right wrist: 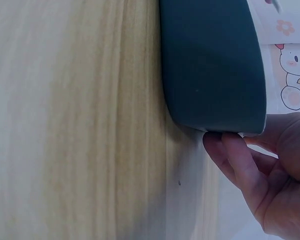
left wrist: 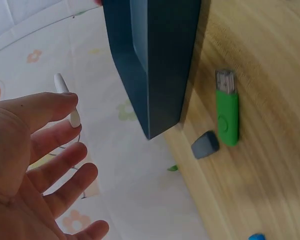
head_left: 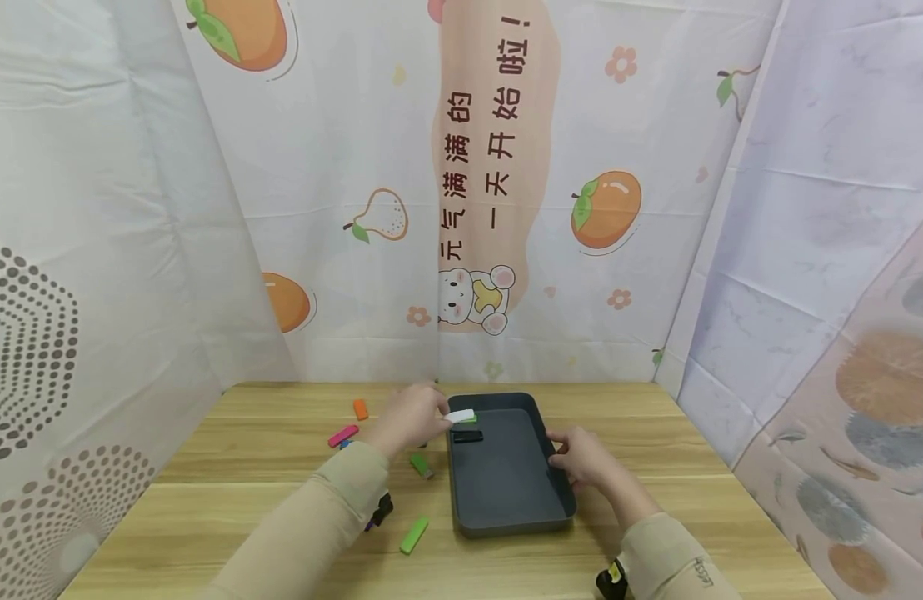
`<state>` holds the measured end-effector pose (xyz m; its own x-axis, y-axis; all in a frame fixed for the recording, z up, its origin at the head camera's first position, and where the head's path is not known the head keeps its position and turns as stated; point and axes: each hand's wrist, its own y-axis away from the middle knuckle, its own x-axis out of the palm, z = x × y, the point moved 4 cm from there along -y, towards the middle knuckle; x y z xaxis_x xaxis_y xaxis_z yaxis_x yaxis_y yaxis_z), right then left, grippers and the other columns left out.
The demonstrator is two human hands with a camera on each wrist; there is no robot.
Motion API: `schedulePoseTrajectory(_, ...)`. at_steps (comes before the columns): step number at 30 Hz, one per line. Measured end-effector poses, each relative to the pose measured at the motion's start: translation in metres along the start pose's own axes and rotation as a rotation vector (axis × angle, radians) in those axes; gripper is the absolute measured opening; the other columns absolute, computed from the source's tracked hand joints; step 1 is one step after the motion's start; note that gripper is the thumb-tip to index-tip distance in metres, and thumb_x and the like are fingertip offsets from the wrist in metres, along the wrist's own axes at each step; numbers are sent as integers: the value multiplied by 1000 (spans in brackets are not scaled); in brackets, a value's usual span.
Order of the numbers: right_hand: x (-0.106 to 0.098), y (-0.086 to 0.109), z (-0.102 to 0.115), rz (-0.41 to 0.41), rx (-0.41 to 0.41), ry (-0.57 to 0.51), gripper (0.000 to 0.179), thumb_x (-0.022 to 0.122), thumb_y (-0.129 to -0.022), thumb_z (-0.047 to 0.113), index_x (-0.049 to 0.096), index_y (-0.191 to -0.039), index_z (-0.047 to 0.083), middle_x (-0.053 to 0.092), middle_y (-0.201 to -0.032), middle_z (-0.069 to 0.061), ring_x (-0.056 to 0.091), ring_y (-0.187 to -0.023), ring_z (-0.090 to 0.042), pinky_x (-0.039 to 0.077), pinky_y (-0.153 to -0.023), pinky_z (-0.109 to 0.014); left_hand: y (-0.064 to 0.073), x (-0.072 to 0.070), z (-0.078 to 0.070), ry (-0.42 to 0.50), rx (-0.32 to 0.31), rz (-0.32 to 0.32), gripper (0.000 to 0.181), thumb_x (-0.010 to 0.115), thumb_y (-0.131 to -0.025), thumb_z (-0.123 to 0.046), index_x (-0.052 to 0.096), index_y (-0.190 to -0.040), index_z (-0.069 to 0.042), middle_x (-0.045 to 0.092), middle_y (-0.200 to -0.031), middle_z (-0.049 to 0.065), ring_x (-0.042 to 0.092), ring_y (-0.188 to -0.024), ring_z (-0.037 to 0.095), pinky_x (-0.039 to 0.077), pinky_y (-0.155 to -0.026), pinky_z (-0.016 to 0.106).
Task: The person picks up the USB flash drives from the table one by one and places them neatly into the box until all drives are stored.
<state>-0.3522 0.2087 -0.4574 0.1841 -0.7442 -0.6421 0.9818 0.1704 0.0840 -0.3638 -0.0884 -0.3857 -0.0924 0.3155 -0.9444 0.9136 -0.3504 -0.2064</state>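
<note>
My left hand [head_left: 419, 415] pinches a white USB stick [head_left: 460, 416] between thumb and forefinger, over the far left corner of the dark grey tray [head_left: 510, 492]. In the left wrist view the same white stick [left wrist: 61, 84] stands out past the thumb, while the other fingers are spread loosely. A black USB stick [head_left: 467, 436] lies in the tray; a green one [head_left: 471, 419] shows partly from behind the white stick. At the tray's right side, my right hand [head_left: 584, 457] grips the rim, its fingers [right wrist: 240, 157] against the outer wall in the right wrist view.
Left of the tray, green USB sticks [head_left: 421, 465] [head_left: 414, 535], a pink one [head_left: 343, 435] and an orange one [head_left: 360, 409] lie on the wooden table [head_left: 251, 467]. A small dark grey piece [left wrist: 205, 145] lies near the tray. A printed curtain [head_left: 356, 275] hangs behind.
</note>
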Motion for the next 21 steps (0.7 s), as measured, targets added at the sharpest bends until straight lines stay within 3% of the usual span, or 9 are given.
schedulePoseTrajectory(5, 0, 0, 0, 8, -4, -4, 55, 66, -92, -8, 52, -145, -3, 70, -97, -16, 66, -59, -24, 58, -50, -42, -3, 9, -3, 39, -18, 6, 12, 80, -89, -31, 75, -84, -22, 66, -103, -4, 62, -98, 21, 47, -90, 54)
schedulePoseTrajectory(13, -1, 1, 0, 1, 1, 3, 55, 67, -92, -7, 52, -145, -2, 70, -98, -15, 65, -56, -23, 58, -50, -41, -10, 27, -5, 25, -29, 19, 13, 80, -89, -31, 75, -83, -22, 66, -93, -6, 59, -85, 17, 46, -88, 52)
schedulePoseTrajectory(21, 0, 1, 1, 6, 7, -8, 55, 66, -93, -7, 52, -146, -2, 71, -99, -16, 67, -58, -24, 58, -49, -41, -13, 48, -3, 6, -38, 40, 17, 80, -89, -31, 72, -76, -24, 62, -91, -9, 58, -85, 14, 40, -98, 63)
